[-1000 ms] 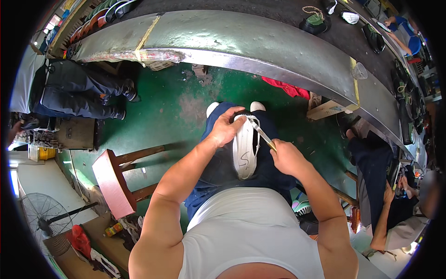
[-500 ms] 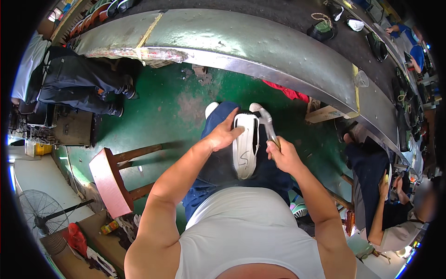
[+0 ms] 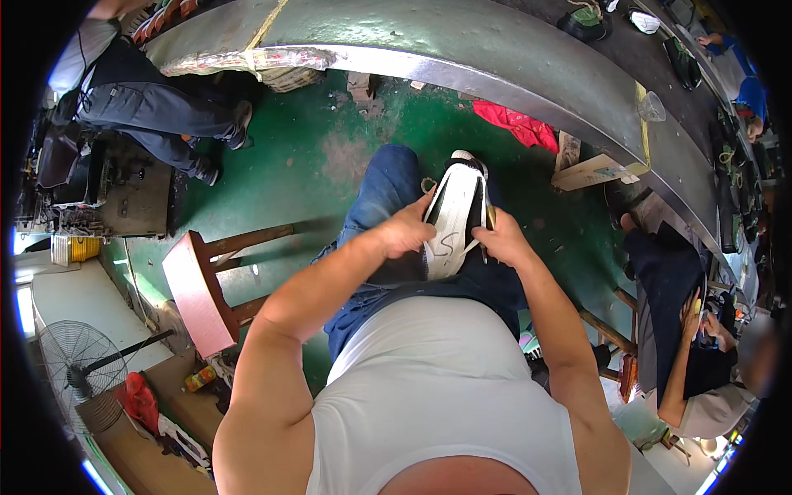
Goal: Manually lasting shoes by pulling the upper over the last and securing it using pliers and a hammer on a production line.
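Note:
A half-made shoe [image 3: 452, 221] lies bottom up across my thighs, toe toward me. Its pale sole side bears a dark curved mark, with dark gaps between the sole and the loose upper edges. My left hand [image 3: 407, 231] is closed on its left edge, thumb on top. On the opposite edge my right hand [image 3: 503, 238] pinches the rim of the upper. A brass-coloured piece of the hammer's handle [image 3: 492, 218] shows by the right fingers; the hammer's head is hidden. Beside my left fingertips a small cord loop [image 3: 428, 185] sticks out.
A long metal-edged bench [image 3: 462, 62] curves across the front, with shoes on it. Beneath it are a red cloth [image 3: 518, 125] and a wooden piece [image 3: 596, 172]. A wooden stool [image 3: 198, 285] and a fan [image 3: 78, 363] stand left. Other people work left and right.
The hammer has dropped from above the shoe's far end, its head now out of sight. My right hand has come onto the shoe's edge; the shoe has tilted and shifted slightly right.

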A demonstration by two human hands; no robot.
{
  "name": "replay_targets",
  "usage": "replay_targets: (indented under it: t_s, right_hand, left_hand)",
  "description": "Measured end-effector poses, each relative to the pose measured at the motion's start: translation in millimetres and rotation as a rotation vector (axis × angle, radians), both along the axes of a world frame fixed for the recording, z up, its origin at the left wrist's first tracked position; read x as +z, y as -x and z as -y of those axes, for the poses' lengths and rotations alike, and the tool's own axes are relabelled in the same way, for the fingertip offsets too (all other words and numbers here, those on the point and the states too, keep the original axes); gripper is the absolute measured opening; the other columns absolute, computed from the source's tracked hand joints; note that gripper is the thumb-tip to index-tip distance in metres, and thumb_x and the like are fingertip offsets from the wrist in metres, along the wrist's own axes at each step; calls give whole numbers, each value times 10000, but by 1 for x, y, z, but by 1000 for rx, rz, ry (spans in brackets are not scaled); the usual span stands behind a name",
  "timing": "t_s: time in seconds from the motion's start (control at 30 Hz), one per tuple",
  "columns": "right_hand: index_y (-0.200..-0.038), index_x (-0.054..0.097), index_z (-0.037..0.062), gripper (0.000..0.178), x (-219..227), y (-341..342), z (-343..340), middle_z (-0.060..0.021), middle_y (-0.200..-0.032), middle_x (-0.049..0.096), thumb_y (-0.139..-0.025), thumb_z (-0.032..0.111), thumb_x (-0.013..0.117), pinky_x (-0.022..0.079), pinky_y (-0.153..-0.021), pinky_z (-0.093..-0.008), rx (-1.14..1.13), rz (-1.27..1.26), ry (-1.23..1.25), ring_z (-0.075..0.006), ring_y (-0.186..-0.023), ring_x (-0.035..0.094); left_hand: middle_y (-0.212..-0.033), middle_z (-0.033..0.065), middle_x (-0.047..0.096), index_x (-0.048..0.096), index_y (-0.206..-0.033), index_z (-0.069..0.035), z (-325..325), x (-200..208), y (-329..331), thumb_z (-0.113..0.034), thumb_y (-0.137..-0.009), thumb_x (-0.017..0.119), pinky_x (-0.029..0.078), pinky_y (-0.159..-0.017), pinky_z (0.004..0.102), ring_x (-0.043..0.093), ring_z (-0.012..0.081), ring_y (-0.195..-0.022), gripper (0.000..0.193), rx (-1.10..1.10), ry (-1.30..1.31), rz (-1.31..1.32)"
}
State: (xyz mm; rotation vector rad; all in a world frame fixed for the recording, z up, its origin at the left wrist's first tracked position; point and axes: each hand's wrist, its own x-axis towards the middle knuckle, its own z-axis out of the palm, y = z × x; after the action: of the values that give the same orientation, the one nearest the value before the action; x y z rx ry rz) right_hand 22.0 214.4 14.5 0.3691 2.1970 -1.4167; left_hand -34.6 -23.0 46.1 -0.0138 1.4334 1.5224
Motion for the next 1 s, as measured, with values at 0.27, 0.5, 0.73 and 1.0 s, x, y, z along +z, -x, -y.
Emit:
replay_targets:
  t_s: [0.27,0.5,0.73,1.0]
  right_hand:
    - [-1200,573,-62,374,76,-47,-36,-163,-882,682,-908,156,658,540,-731,-375,171,-119,-158,-339,-794,680]
    - [-1350,489,-83,486,85,-30,-27,-241,-1202,617,-911,88,608,515,-905,-445,648,-477,-496,-381,-1094,611]
    - [-1153,596,-41,325,122,24,1,-190,-955,678,-884,139,626,515,-829,-480,1026,-87,-645,-390,-971,644]
    - [-1107,569,13,290,38,-14,3,-219,-971,654,-872,167,645,498,-863,-493,503,-428,-401,-396,-960,637]
  left_hand:
    - [-1494,192,408,38,-1586,-16,-5,-30,-48,-43,-813,638,296,-1167,332,397,281,-1393,978,-73,215,-425]
    - [-1563,202,294,-92,-1574,-1,-10,-70,-50,47,-817,615,210,-1189,316,306,247,-1436,1036,-5,39,-593]
    - [-1614,165,246,-22,-1583,9,-16,-28,-32,-382,-1004,451,208,-1202,347,245,243,-1487,843,237,-441,104]
    - [-1136,276,681,654,-1244,3,-51,-87,-15,-425,-1074,328,472,-975,415,639,407,-1113,564,712,406,-245]
